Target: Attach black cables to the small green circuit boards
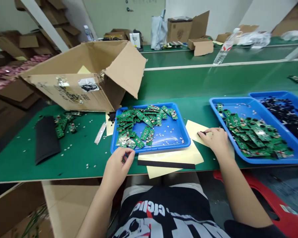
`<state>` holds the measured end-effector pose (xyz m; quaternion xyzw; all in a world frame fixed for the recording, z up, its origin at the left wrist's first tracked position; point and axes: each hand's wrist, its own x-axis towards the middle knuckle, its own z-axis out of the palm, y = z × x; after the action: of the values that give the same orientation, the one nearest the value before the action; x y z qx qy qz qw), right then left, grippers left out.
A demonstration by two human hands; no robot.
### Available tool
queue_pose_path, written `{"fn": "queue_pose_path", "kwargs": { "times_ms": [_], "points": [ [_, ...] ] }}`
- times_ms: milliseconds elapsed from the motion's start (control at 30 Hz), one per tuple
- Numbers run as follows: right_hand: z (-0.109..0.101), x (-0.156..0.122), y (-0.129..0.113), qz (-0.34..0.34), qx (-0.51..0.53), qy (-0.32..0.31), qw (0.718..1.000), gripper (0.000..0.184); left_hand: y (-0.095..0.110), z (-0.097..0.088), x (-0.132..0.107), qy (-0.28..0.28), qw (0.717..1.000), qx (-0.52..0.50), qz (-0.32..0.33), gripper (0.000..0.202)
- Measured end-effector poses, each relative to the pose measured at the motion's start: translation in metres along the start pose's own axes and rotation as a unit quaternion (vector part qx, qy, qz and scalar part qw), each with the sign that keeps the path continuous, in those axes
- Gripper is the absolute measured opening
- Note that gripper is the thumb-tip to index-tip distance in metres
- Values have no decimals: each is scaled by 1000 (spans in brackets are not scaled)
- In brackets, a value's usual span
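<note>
My right hand (219, 142) reaches over a pale yellow sheet (192, 127), its fingertips closed on a small black piece (201, 133) at the paper. At the near left corner of the middle blue tray (183, 132), my left hand (118, 167) is closed with thumb and fingers together; what it holds, if anything, is hidden. Many green circuit boards (145, 117) lie in that tray, mostly at its left and back. In front of the tray, a long black strip (166, 164) rests across more yellow sheets (164, 156).
A second blue tray (215, 103) of circuit boards stands at right, beside a blue tray (278, 94) of black parts. An open cardboard box (76, 94) sits at back left. Nearer are a black sheet (47, 140) and loose boards (59, 130). A bottle (224, 49) stands behind.
</note>
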<state>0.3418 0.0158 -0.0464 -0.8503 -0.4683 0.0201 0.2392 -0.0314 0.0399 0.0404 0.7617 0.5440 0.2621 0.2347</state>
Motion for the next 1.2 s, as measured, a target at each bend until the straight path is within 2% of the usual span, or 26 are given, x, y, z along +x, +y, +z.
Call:
{"fn": "queue_pose_path", "kwargs": {
  "times_ms": [67,133,300,467,600,833,967,1033,1133,1200],
  "points": [
    [-1,2,-1,0,-18,-9,1000,40,-13,7,-19,-20,996,17,-84,27],
    [-2,5,-2,1,-34,-20,999,44,-18,19,-30,-23,992,31,-122,31],
    [-11,14,-2,-25,-43,-66,997,44,-6,40,-31,-3,990,-2,-144,28],
    [-25,21,4,-81,-9,-121,989,36,1,43,-22,2,981,-68,-184,25],
    [-28,22,8,-64,-1,-133,989,21,-3,46,-18,-16,970,-137,-200,27],
    [-29,26,6,4,-20,-121,992,19,4,46,-16,-53,924,-304,-227,37],
    [-38,29,6,-9,3,-117,993,11,10,45,-21,-62,892,-375,-246,42],
    [-45,25,2,-12,13,-87,996,18,10,47,-25,-56,878,-403,-253,43],
    [-52,5,-18,-20,43,-34,998,33,9,51,-29,-36,863,-432,-259,42],
    [-50,-19,-44,-84,126,-22,988,29,9,54,-31,-25,858,-443,-258,42]
  ]
}}
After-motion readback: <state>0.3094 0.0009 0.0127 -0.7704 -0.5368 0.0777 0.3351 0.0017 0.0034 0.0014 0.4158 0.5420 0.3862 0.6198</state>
